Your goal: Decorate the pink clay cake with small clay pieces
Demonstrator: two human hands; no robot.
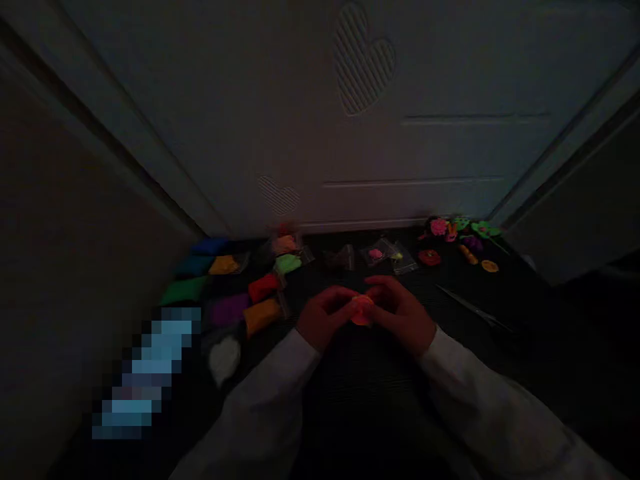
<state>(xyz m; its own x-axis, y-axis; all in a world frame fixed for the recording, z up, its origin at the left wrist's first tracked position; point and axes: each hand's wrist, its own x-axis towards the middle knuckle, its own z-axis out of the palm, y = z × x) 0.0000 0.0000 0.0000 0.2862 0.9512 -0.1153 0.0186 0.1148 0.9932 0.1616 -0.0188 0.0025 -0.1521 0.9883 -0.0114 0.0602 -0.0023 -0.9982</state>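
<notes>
Between my two hands is a small, round, bright red-orange piece (362,311) that looks like modelling clay. My left hand (327,313) pinches its left side, with thumb and fingers closed on the edge. From the other side my right hand (400,312) grips it too, its thumb pressed on the face and its index finger curved above. The fingers hide part of the rim. Both hands are just above the dark table (365,380). The picture is dim, so fine detail on the piece cannot be made out.
Left of my hands lie bags of coloured clay: orange (262,316), purple (229,309), red (264,287), green (184,291) and white (225,359). Scissors (473,307) rest at the right. Small shaped pieces (439,227) gather at the back right. A pale panel (360,153) stands behind.
</notes>
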